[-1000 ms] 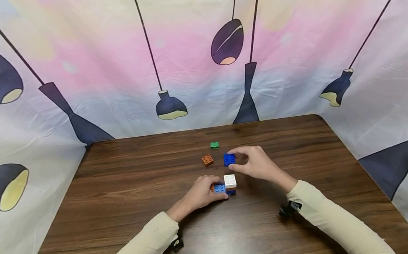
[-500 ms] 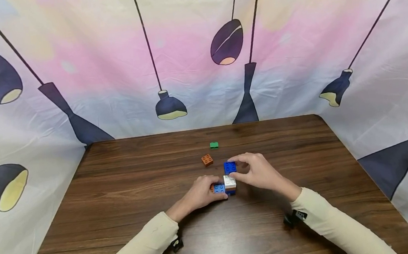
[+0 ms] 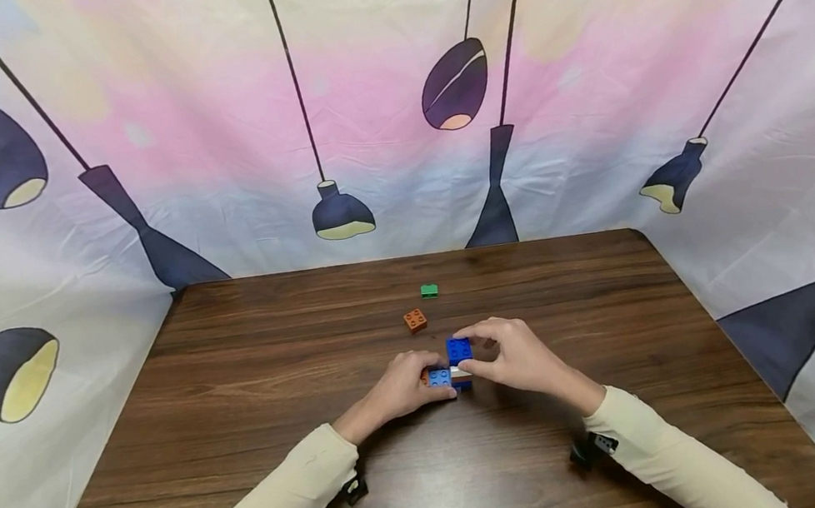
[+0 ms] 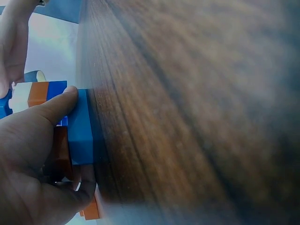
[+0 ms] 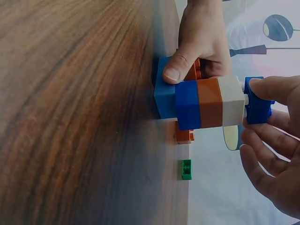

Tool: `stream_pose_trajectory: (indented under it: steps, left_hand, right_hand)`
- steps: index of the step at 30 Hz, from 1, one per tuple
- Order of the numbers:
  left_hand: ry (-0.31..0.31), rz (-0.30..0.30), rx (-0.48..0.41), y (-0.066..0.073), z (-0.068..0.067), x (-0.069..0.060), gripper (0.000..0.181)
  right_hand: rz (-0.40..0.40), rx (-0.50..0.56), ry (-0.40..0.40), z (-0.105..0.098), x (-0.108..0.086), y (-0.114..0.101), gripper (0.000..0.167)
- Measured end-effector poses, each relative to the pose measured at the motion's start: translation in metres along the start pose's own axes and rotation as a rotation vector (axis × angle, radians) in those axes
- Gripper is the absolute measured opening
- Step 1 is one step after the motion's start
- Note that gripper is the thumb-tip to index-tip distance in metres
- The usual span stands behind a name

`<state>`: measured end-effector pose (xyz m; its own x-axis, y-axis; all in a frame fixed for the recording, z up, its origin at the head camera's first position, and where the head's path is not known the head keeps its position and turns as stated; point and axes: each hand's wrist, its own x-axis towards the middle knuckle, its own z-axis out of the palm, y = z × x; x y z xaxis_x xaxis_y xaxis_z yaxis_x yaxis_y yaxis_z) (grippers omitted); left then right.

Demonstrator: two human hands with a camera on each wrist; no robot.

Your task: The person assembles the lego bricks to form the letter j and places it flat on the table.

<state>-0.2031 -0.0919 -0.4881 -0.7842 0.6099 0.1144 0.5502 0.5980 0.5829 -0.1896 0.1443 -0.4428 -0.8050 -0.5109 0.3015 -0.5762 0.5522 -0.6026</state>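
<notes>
In the head view my left hand (image 3: 400,386) grips the light blue brick (image 5: 164,98) at the base of a small build on the table. An orange brick (image 4: 61,145) sits on that base, partly hidden by the hand. Beside it rises a column: a dark blue brick (image 5: 187,105), an orange brick (image 5: 209,102) and a white brick (image 5: 233,101). My right hand (image 3: 519,354) pinches another dark blue brick (image 3: 459,349) over the white one. Some white studs show between these two in the right wrist view, so the top brick is not pressed flush.
Beyond the build, a loose orange brick (image 3: 415,320) lies studs up on the wooden table (image 3: 272,328). Farther back is a small green brick (image 3: 429,291). A printed cloth (image 3: 390,105) hangs behind the table.
My right hand has brought the dark blue brick toward me, from behind the column to on top of the white brick. The left hand keeps its grip in place.
</notes>
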Motion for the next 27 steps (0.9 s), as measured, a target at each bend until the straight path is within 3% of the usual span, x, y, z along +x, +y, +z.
stream_pose_trajectory:
  steps: [9,19,27]
  left_hand:
    - [-0.002,-0.003,0.005,0.0,-0.0002,0.0003,0.027]
    - [-0.006,-0.01,0.013,-0.0022,0.0005,0.0004,0.027]
    - [-0.005,-0.004,0.023,-0.0015,0.0008,0.001,0.028]
  right_hand:
    - [-0.004,-0.007,-0.002,0.0007,-0.0037,0.0016,0.039]
    - [0.009,0.058,-0.034,-0.0003,0.0,0.0056,0.037]
    - [0.015,0.022,-0.029,-0.0001,-0.0004,0.0062,0.039]
